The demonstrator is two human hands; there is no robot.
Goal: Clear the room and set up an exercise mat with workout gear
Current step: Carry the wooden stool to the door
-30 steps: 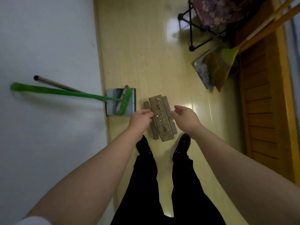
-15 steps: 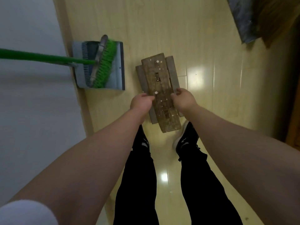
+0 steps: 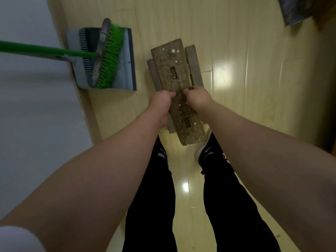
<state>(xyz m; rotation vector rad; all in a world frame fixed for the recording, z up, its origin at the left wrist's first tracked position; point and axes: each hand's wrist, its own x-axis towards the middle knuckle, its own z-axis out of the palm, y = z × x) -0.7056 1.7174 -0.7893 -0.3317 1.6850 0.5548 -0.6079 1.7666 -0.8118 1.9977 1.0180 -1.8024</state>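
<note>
1. Feet: the shoes (image 3: 209, 151) stand right under the near end of the stool (image 3: 177, 88). A slip would likely drop it on them.
2. Grip: the left hand (image 3: 160, 102) and right hand (image 3: 197, 98) each clamp a long edge of the stool's top, close together at mid-length. With both ends overhanging, it may tip or twist.
3. Beyond: the dustpan (image 3: 125, 70) and broom (image 3: 107, 57) lie just left on the floor (image 3: 245, 88); a swing could knock them.
</note>
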